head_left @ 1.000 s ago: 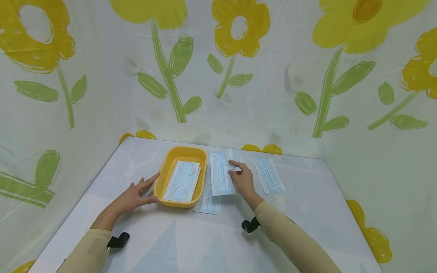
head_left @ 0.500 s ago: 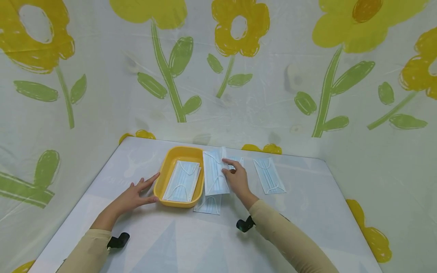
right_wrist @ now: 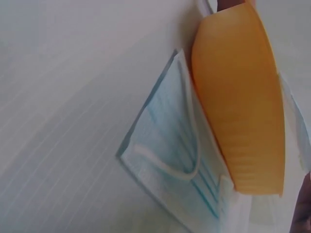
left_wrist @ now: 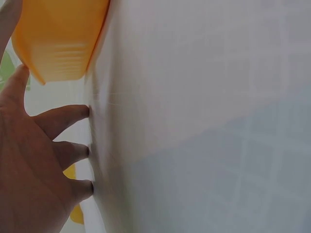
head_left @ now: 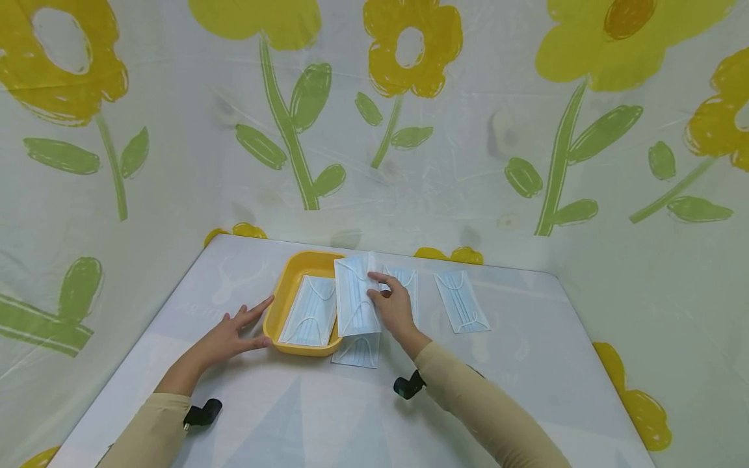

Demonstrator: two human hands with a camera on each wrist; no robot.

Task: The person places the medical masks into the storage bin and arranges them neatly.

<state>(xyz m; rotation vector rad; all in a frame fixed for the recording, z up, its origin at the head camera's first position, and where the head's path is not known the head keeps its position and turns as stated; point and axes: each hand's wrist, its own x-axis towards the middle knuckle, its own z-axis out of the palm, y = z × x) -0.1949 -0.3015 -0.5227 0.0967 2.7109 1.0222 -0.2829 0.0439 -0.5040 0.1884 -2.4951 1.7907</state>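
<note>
Mask long axis near-far, over tray | right hand pinches it | left hand flat

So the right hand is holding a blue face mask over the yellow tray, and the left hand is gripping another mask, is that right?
Not quite. The right hand does hold a light blue pleated face mask over the yellow plastic tray, but the left hand holds no mask: its open fingers rest on the table against the tray's side, as the head view shows.

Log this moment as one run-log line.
right hand: pinches face mask over yellow tray | left hand: steadies tray | loose masks on table
</note>
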